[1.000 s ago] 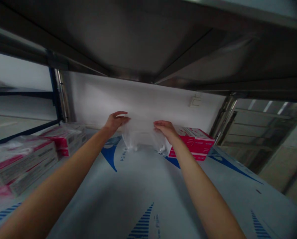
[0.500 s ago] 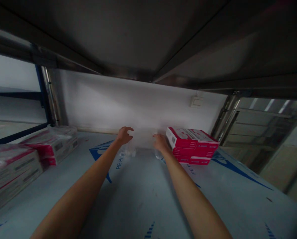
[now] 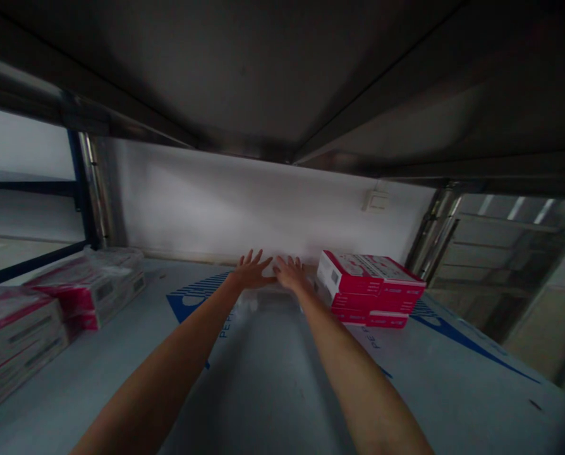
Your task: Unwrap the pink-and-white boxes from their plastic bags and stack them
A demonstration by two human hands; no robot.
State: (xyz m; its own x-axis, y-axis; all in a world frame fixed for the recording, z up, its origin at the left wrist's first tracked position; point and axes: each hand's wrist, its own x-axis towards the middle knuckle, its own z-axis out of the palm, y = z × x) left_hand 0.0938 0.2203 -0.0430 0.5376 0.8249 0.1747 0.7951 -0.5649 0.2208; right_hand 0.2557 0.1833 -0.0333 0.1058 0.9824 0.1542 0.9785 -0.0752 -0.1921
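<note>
Both my arms reach deep into a metal shelf bay. My left hand (image 3: 251,272) and my right hand (image 3: 289,273) lie flat, fingers spread, side by side on top of a clear plastic-wrapped pack (image 3: 258,298) that sits on the shelf near the white back wall. The pack is pale and hard to make out under the hands. A stack of red and white boxes (image 3: 370,288) stands just right of my right hand.
The shelf surface (image 3: 263,379) is a grey sheet with blue print. More red and white boxes in plastic wrap (image 3: 93,285) lie at the left. A metal shelf (image 3: 263,69) hangs low overhead. Upright posts stand at the back left and back right.
My hands held the clear pack by its sides and pushed it back toward the wall. Now the fingers have opened and both palms rest flat on its top.
</note>
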